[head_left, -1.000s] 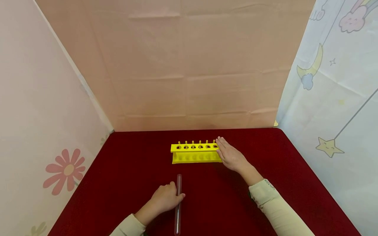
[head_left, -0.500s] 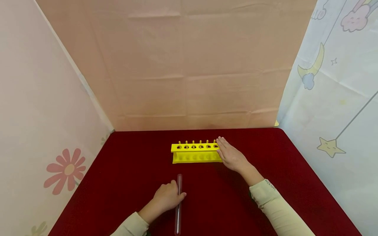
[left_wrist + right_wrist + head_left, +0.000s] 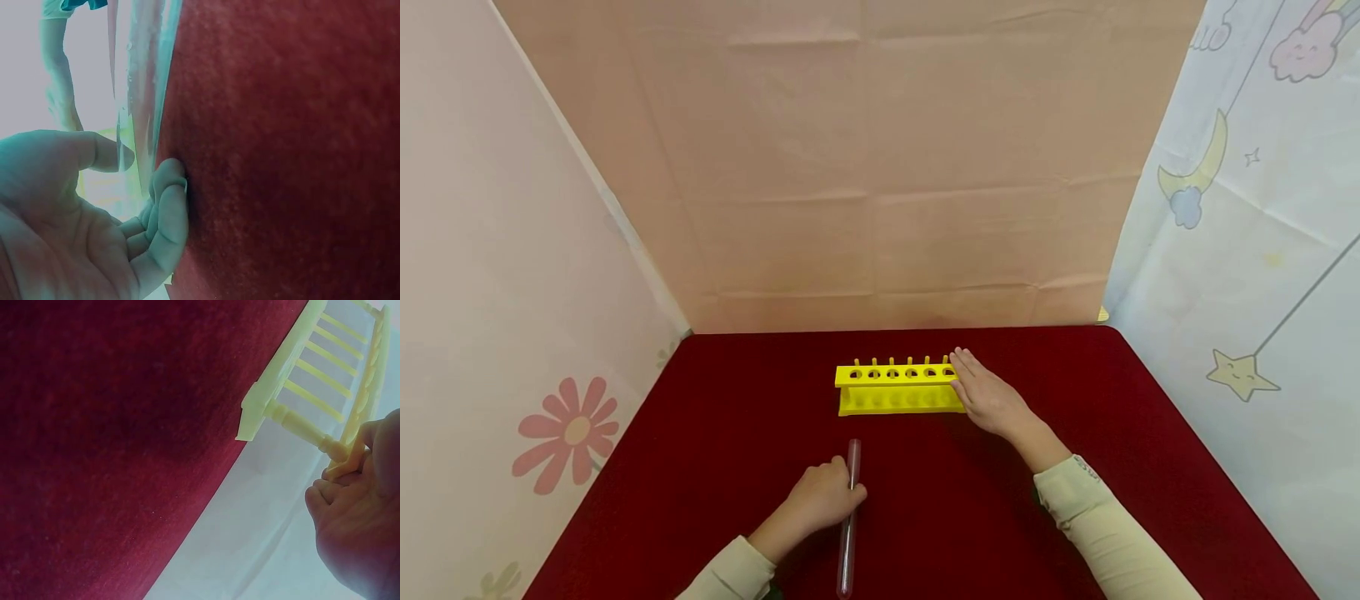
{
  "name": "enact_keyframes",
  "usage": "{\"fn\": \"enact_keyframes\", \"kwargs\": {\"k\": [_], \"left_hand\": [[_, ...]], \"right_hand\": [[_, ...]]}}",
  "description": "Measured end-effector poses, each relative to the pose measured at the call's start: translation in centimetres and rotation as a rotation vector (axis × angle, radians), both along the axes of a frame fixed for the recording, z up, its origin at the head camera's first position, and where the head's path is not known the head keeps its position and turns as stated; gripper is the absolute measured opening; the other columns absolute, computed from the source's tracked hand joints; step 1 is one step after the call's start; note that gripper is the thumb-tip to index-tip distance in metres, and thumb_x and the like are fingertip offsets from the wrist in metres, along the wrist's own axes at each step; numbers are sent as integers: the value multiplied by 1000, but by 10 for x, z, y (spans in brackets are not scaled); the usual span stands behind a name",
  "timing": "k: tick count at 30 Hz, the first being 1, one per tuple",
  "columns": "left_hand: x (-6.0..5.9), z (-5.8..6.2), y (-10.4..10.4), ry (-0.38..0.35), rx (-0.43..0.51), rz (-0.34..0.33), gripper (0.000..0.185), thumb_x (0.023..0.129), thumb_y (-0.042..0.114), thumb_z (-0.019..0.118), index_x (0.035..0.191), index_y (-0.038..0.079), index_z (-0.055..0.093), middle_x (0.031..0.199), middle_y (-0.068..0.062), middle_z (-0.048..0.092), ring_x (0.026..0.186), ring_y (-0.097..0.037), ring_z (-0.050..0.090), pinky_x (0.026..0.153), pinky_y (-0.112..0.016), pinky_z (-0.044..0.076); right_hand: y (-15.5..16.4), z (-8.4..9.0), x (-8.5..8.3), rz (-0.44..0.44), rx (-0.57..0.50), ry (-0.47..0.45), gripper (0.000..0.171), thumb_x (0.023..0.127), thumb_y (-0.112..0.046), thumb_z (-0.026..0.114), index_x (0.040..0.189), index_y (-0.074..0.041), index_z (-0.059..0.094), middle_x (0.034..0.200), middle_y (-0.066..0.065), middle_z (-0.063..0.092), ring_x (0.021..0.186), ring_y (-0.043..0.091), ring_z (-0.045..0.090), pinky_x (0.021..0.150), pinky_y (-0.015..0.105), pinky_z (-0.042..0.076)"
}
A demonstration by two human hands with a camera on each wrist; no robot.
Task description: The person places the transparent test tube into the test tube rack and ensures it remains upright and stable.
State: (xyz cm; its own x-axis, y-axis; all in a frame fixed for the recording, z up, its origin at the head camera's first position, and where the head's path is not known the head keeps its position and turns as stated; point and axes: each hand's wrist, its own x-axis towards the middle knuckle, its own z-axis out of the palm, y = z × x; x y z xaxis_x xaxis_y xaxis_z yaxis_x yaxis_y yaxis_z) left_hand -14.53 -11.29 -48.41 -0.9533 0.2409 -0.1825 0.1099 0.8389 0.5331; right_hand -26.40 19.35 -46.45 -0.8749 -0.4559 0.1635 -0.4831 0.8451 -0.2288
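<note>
A clear test tube (image 3: 847, 542) lies lengthwise on the red tablecloth (image 3: 722, 433), near the front. My left hand (image 3: 847, 493) grips it around its middle. In the left wrist view the thumb (image 3: 94, 150) and curled fingers (image 3: 169, 206) pinch the tube (image 3: 140, 94). A yellow test tube rack (image 3: 895, 387) with a row of holes, none holding a tube, stands further back at the centre. My right hand (image 3: 973, 382) rests against the rack's right end with its fingers straight. In the right wrist view the fingertips (image 3: 340, 481) touch the end of the rack (image 3: 312, 375).
Cloth walls close the table in: a peach sheet (image 3: 865, 167) at the back, a flowered one (image 3: 512, 333) on the left, and one with stars and clouds (image 3: 1247, 250) on the right. Bare red cloth lies on both sides of the rack.
The tube's near end has swung slightly left under my left hand, which has shifted a little forward. The right hand and the rack have not moved.
</note>
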Motion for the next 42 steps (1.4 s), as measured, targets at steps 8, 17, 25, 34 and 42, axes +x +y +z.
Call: {"fn": "enact_keyframes", "kwargs": {"k": [8,17,25,34,42], "left_hand": [[-2,2,-6,-14,68,-7,21,90,21,62,81,6,50,63,-3,51,50,-12,49,44,-25,42],[-3,12,-7,-24,124,-12,16,92,18,61,86,6,53,65,-2,53,50,-11,50,44,-23,41],[-2,18,-7,-23,148,-38,12,93,18,60,90,7,55,62,0,55,49,-10,52,43,-22,39],[-2,29,-7,21,145,-51,12,91,17,59,95,6,57,59,4,49,49,-8,42,44,-23,34],[-5,36,-7,36,151,-52,14,91,18,59,96,6,56,59,5,47,48,-8,38,43,-22,32]], "right_hand": [[-1,1,1,-2,5,-10,57,110,-25,39,155,6,27,162,24,27,152,37,23,120,52,26],[-1,2,2,-5,9,-4,57,110,-25,38,156,6,26,163,23,25,152,36,23,119,52,28],[-1,1,2,-8,9,6,57,110,-25,39,156,6,26,163,23,27,152,36,24,118,52,28],[0,1,2,5,6,-10,57,110,-25,36,156,7,23,163,25,25,152,37,21,119,53,26],[0,1,2,4,-5,-14,58,110,-25,37,156,7,23,163,25,25,152,37,21,119,53,26]]}}
